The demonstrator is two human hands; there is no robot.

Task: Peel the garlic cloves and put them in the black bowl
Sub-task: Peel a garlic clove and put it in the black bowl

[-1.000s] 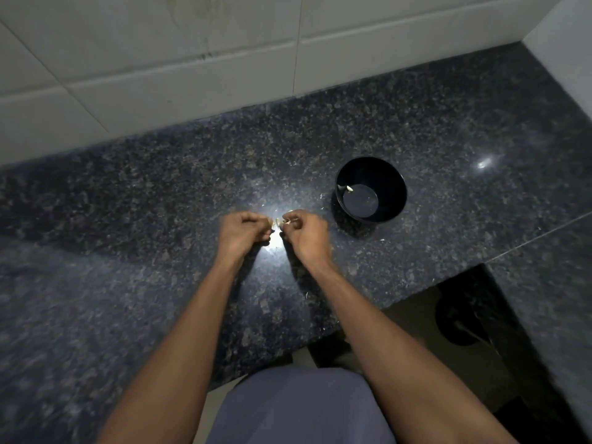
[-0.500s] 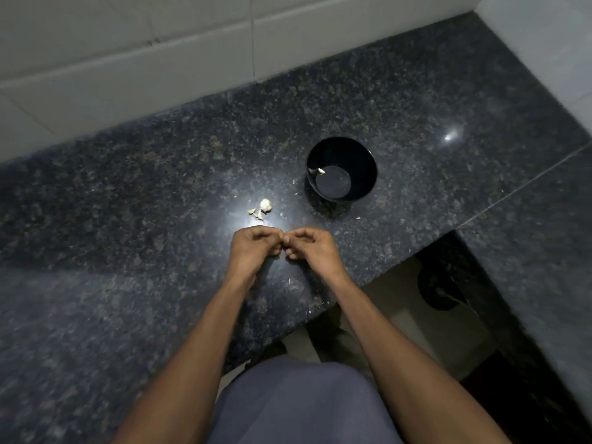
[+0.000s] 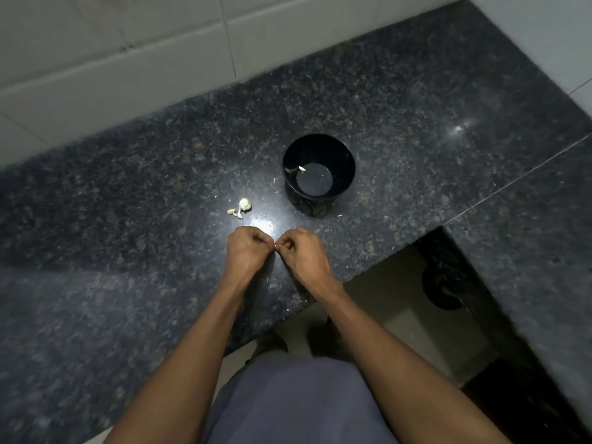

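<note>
Beyond our curled fingers (image 3: 256, 239), pinching something unseen, we count one clove (image 3: 244, 204) with scraps; bowl (image 3: 347, 174) holds one clove (image 3: 301, 168).

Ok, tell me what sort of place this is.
Most likely a home kitchen: a dark speckled granite counter set against a pale tiled wall, with a black bowl and loose garlic pieces lying beside it, near both hands.
</note>
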